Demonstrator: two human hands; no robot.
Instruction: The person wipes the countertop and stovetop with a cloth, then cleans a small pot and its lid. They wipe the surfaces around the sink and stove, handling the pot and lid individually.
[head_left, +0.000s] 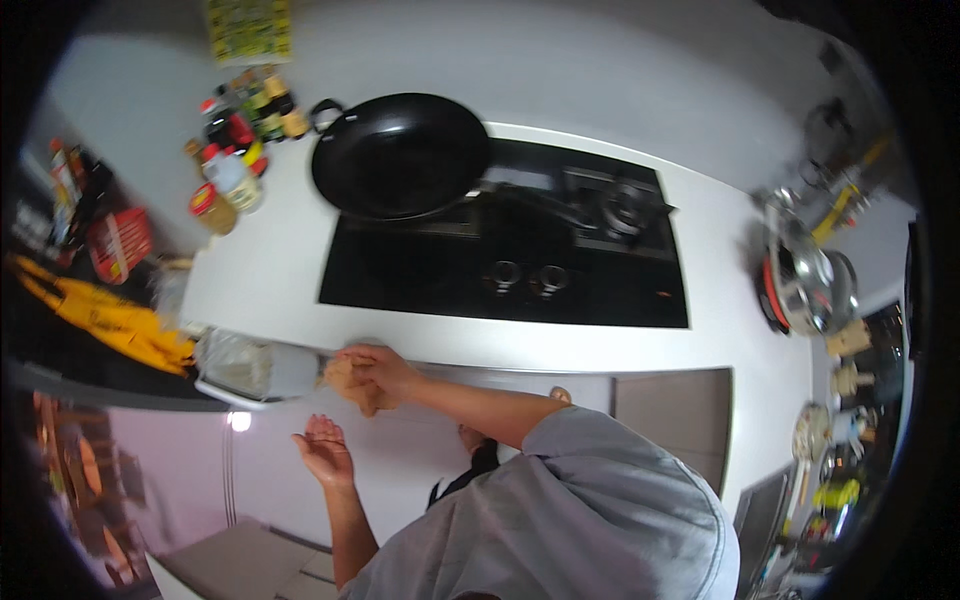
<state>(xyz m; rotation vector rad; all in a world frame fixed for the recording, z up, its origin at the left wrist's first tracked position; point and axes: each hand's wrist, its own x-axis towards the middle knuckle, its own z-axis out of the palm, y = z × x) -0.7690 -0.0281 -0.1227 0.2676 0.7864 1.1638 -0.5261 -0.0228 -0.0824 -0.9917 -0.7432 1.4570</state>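
My right hand (390, 375) grips a crumpled tan cloth (350, 380) just past the front edge of the white countertop (450, 345). Part of the cloth hangs below my fingers. Whether it is a rag or thick paper cannot be told. Close to its left is a white bin (289, 371) with a clear plastic liner (232, 364), at the left end of the counter front. My left hand (328, 450) is held palm up below the cloth, fingers apart and holding nothing.
A black wok (401, 157) sits on the left burner of a black glass gas hob (420, 270). Sauce bottles (240, 127) and jars (214, 208) stand at the back left. Metal pots (806, 292) are at the right. A yellow bag (112, 319) lies at the left.
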